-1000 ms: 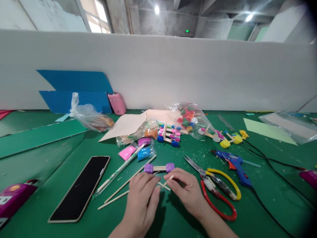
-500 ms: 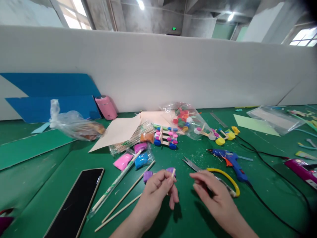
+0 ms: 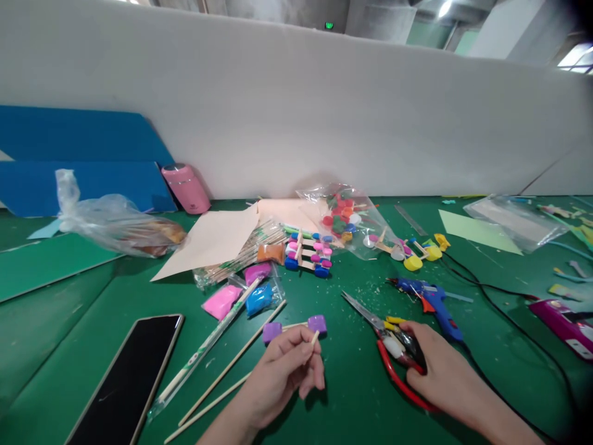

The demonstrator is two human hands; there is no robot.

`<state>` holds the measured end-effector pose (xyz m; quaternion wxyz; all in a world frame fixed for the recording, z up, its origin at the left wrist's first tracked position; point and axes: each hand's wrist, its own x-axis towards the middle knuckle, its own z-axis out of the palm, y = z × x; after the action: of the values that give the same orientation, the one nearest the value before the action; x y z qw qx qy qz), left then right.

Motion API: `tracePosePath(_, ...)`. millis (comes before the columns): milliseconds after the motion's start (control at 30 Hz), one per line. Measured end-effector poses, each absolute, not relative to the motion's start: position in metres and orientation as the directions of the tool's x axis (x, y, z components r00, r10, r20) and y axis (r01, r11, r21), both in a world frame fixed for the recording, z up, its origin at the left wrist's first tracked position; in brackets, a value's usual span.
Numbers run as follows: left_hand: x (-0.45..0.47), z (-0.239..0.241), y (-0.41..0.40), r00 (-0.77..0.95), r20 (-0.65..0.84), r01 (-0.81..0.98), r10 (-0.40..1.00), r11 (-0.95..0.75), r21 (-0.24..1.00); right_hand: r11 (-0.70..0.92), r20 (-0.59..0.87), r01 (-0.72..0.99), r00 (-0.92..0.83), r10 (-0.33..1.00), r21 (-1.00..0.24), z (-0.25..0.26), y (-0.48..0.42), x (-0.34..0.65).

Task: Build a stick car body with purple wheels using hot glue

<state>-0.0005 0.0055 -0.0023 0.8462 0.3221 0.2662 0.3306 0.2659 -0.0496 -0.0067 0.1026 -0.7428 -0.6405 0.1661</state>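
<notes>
My left hand (image 3: 290,371) pinches a thin wooden stick (image 3: 315,339) between thumb and fingers. Only its pale end shows, and I cannot see how far it runs behind the hand. Just beyond are purple blocks (image 3: 317,324) at either end of thin wooden rods, partly hidden by my fingers. To the right, my right hand (image 3: 430,364) is closed around the handles of scissors (image 3: 364,309) with long metal blades, a red grip and a yellow grip. A dark part shows under its fingers. Two long wooden sticks (image 3: 231,364) lie left of my left hand.
A phone (image 3: 130,371) lies at left, near packets of coloured clay (image 3: 259,300). A blue glue gun (image 3: 430,303) with a black cord lies at right. Farther back are small wheeled stick models (image 3: 308,253), a plastic bag of coloured caps (image 3: 343,216) and a pink bottle (image 3: 188,188).
My right hand has moved right and closed on the scissors, whose red handle now shows. My left hand keeps its pinch on the stick. The view has tipped downward.
</notes>
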Motion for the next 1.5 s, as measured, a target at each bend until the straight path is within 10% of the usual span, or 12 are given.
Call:
tracePosePath(467,0.002,0.007,-0.009,0.525,-0.22,-0.352,0.822,0.445,0.824,-0.072,-0.172,0.636,-0.098,0.98,-0.768,0.03,-0.079,0.216)
tracePosePath(1167,-0.011,-0.005,-0.01,0.499,-0.152,-0.33,0.853,0.349,0.877,0.063,-0.023,0.72,-0.109,0.994,-0.691,0.026,-0.084,0.192)
tracePosePath(1500,-0.013,-0.011,-0.011,0.492,-0.15,-0.272,0.858,0.315,0.909,-0.066,-0.175,0.693,-0.088,0.981,-0.718,0.029,-0.079,0.187)
